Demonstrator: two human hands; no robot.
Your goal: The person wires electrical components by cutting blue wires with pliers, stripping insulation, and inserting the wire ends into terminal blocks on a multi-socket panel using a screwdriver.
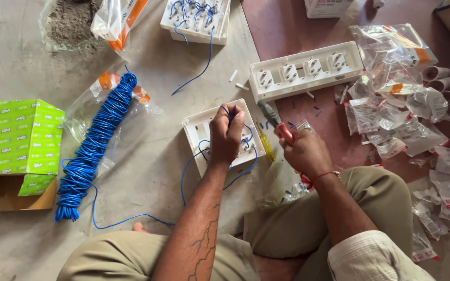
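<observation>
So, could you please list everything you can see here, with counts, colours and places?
wire coil: one, blue, on the floor at left, lying on a clear bag
cardboard box: one, green, far left
small switch plate: one, white, centre, under the left hand, with blue wire through it
long socket plate: one, white, four sockets, upper right of centre
wired switch plate: one, white, top centre, blue wires on it
screwdriver: one, yellow handle, on the floor between the hands
plastic packets: many, clear, scattered at right
left hand: pinching blue wire over the small switch plate
right hand: closed on a red-handled tool
</observation>
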